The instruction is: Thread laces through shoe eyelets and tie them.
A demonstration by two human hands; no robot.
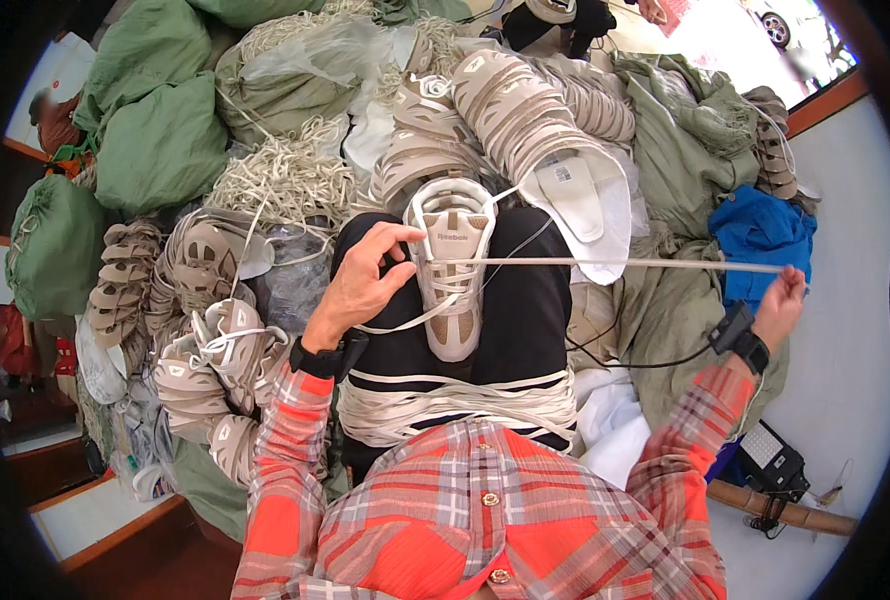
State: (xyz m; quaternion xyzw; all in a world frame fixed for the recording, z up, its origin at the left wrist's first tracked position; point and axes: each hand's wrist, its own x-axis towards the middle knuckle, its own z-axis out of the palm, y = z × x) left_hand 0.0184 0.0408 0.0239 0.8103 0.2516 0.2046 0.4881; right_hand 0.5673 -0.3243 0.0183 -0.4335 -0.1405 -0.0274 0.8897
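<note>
A beige and white shoe upper lies on my lap, toe toward me. My left hand steadies it at its left side, thumb and fingers on the lacing edge. A flat white lace runs taut from the upper's eyelets out to the right, where my right hand pinches its end. More white laces lie bundled across my thighs near my plaid shirt.
Stacks of unlaced beige uppers sit ahead of my knees. Laced shoes pile at my left. Green sacks, a heap of loose laces, blue cloth and olive cloth surround me. A small black device lies at lower right.
</note>
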